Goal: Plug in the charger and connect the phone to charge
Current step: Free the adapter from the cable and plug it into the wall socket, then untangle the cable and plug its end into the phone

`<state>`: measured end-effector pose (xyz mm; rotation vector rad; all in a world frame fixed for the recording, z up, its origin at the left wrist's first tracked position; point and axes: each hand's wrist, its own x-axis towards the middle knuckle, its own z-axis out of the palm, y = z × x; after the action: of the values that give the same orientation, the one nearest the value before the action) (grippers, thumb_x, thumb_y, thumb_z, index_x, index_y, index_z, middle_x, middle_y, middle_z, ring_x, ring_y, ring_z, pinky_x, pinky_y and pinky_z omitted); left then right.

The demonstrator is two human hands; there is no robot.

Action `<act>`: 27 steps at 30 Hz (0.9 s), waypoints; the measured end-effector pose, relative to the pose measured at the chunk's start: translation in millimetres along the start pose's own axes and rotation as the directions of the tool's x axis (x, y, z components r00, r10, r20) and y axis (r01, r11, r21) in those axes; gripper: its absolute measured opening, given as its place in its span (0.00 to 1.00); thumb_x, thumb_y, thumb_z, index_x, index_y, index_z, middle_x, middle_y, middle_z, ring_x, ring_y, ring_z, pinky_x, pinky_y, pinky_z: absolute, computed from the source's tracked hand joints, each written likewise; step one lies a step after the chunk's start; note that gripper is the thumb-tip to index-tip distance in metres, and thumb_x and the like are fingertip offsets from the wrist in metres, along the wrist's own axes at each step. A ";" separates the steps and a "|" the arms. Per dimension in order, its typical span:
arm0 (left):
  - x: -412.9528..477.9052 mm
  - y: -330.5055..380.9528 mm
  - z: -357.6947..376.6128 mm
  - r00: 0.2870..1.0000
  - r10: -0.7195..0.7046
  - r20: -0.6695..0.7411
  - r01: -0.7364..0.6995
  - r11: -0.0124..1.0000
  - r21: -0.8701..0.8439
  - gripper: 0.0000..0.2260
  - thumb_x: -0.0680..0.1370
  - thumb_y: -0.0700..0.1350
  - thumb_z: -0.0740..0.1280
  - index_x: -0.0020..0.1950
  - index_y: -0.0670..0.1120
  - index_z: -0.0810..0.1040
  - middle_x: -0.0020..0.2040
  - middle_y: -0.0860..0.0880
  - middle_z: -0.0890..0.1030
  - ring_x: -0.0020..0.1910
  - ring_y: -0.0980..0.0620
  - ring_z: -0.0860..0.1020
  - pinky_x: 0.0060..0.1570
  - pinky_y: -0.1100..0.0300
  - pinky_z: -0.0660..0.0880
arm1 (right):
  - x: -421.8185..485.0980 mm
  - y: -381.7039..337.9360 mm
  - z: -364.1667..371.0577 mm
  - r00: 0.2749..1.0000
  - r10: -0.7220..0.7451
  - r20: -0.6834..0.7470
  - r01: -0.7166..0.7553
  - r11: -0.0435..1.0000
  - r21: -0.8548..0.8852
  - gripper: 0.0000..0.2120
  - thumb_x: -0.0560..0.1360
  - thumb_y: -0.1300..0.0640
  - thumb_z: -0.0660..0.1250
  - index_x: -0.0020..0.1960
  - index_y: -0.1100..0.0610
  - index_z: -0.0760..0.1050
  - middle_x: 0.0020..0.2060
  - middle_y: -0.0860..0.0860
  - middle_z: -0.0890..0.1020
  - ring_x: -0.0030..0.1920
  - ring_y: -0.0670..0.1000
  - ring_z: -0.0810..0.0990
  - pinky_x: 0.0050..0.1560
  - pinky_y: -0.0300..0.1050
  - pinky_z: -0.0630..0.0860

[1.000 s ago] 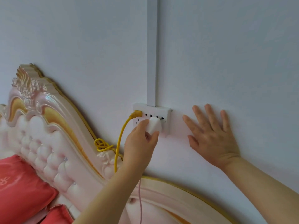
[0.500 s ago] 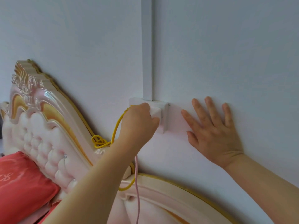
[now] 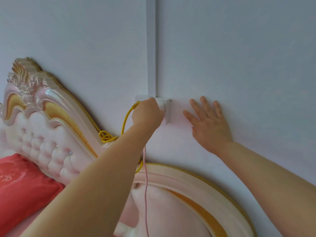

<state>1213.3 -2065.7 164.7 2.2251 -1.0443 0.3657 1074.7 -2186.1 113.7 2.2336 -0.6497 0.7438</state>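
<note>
Pink cable (image 3: 145, 177) hangs below left hand (image 3: 147, 114). Left hand closed around white charger (image 3: 160, 105), pressed against wall socket (image 3: 166, 108). Right hand (image 3: 209, 124) open, flat on wall (image 3: 239, 65) just beside socket.

You face a plain pale grey-white wall (image 3: 239, 48) with a white vertical cable trunking strip (image 3: 151, 48). The socket box (image 3: 166, 108) below it is white. A bright yellow cable (image 3: 125, 120) runs from it and gathers into a yellow knot. A thin pale pink cable (image 3: 145, 185) hangs straight down. The headboard (image 3: 51, 127) is glossy pearl pink with gold and orange bands, a gold edge line, and a tufted, button-studded pink-white panel. The pillow (image 3: 22, 185) is coral red with a faint lighter motif.
</note>
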 end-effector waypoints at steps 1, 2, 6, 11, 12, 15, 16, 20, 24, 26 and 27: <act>-1.2 0.4 -2.2 1.000 -0.012 0.020 0.012 1.000 0.023 0.13 0.75 0.45 0.63 0.56 0.41 0.72 0.54 0.40 0.79 0.52 0.40 0.77 0.40 0.55 0.69 | -6.6 -0.2 -1.7 0.996 -0.008 0.086 0.007 1.000 0.015 0.26 0.75 0.57 0.59 0.73 0.51 0.60 0.76 0.55 0.56 0.75 0.62 0.50 0.71 0.66 0.44; -3.2 0.8 -4.0 0.999 -0.026 0.041 0.024 0.998 0.055 0.16 0.74 0.48 0.65 0.58 0.42 0.71 0.56 0.40 0.78 0.55 0.40 0.76 0.43 0.54 0.69 | -14.8 -0.5 -2.5 0.987 -0.006 0.160 0.001 1.000 0.031 0.26 0.77 0.57 0.55 0.74 0.51 0.55 0.77 0.54 0.50 0.76 0.61 0.45 0.72 0.65 0.40; -29.9 3.1 0.2 0.989 0.121 -0.087 -0.103 0.976 0.190 0.28 0.72 0.53 0.68 0.67 0.44 0.63 0.65 0.42 0.69 0.64 0.40 0.67 0.59 0.47 0.66 | -67.9 -7.1 -6.6 0.941 0.055 0.333 -0.094 0.990 0.104 0.26 0.78 0.55 0.53 0.75 0.51 0.50 0.77 0.54 0.47 0.76 0.58 0.42 0.73 0.61 0.41; -116.1 14.5 39.8 0.910 0.407 -0.079 -0.403 0.913 0.060 0.21 0.73 0.47 0.66 0.64 0.43 0.69 0.66 0.44 0.70 0.66 0.42 0.66 0.61 0.48 0.64 | -155.6 -24.3 -10.9 0.870 0.079 0.487 -0.206 0.955 0.214 0.21 0.78 0.56 0.53 0.71 0.54 0.60 0.74 0.55 0.58 0.75 0.57 0.51 0.73 0.59 0.47; -137.9 15.9 53.4 0.904 0.427 0.008 -0.427 0.904 0.033 0.21 0.73 0.47 0.65 0.65 0.44 0.69 0.66 0.44 0.70 0.66 0.43 0.66 0.62 0.49 0.64 | -173.7 -28.5 -10.6 0.857 0.081 0.509 -0.223 0.949 0.224 0.20 0.78 0.56 0.53 0.69 0.54 0.62 0.73 0.56 0.60 0.74 0.57 0.53 0.72 0.59 0.48; -201.0 14.9 96.3 0.863 0.413 0.290 -0.425 0.905 -0.023 0.20 0.74 0.46 0.63 0.66 0.46 0.67 0.66 0.46 0.70 0.66 0.44 0.66 0.63 0.50 0.63 | -224.5 -37.6 -8.7 0.818 0.063 0.572 -0.233 0.945 0.230 0.19 0.76 0.57 0.55 0.67 0.56 0.65 0.70 0.58 0.64 0.70 0.59 0.60 0.68 0.58 0.56; -219.4 14.0 109.7 0.838 0.397 0.374 -0.416 0.909 -0.033 0.20 0.75 0.46 0.63 0.66 0.46 0.67 0.67 0.46 0.70 0.67 0.45 0.65 0.63 0.51 0.63 | -239.5 -38.8 -8.1 0.805 0.062 0.590 -0.244 0.941 0.235 0.18 0.76 0.57 0.56 0.66 0.56 0.66 0.69 0.58 0.66 0.69 0.59 0.61 0.66 0.57 0.57; -283.8 13.7 154.5 0.743 0.336 0.579 -0.374 0.926 -0.056 0.19 0.75 0.46 0.62 0.66 0.46 0.67 0.66 0.46 0.71 0.66 0.45 0.67 0.62 0.51 0.64 | -298.5 -43.8 -7.5 0.773 0.097 0.627 -0.341 0.897 0.282 0.18 0.74 0.59 0.60 0.64 0.56 0.70 0.63 0.58 0.71 0.65 0.60 0.66 0.65 0.55 0.58; -337.9 14.4 195.2 0.667 0.293 0.685 -0.356 0.933 -0.052 0.18 0.75 0.46 0.63 0.64 0.45 0.68 0.63 0.46 0.73 0.62 0.44 0.70 0.59 0.51 0.67 | -361.2 -55.3 1.1 0.699 0.083 0.710 -0.396 0.872 0.289 0.17 0.73 0.59 0.61 0.62 0.58 0.71 0.61 0.58 0.73 0.63 0.60 0.68 0.65 0.57 0.61; -359.8 6.8 211.2 0.650 0.277 0.708 -0.349 0.936 -0.046 0.18 0.74 0.44 0.62 0.64 0.45 0.68 0.62 0.45 0.73 0.62 0.44 0.70 0.57 0.51 0.68 | -386.8 -62.6 5.0 0.673 0.078 0.736 -0.432 0.849 0.305 0.16 0.73 0.60 0.61 0.60 0.59 0.72 0.61 0.58 0.74 0.62 0.60 0.69 0.64 0.57 0.62; -372.9 2.7 220.2 0.636 0.258 0.728 -0.333 0.942 -0.043 0.18 0.74 0.44 0.61 0.63 0.45 0.68 0.62 0.45 0.73 0.62 0.44 0.70 0.56 0.51 0.68 | -402.4 -68.0 8.3 0.654 0.070 0.753 -0.442 0.843 0.306 0.15 0.73 0.60 0.61 0.59 0.60 0.73 0.61 0.58 0.74 0.62 0.60 0.69 0.63 0.57 0.63</act>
<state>966.3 -1993.7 -183.7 2.3169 -1.8598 -0.4105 833.6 -2054.7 -188.4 2.9447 -1.3239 0.0855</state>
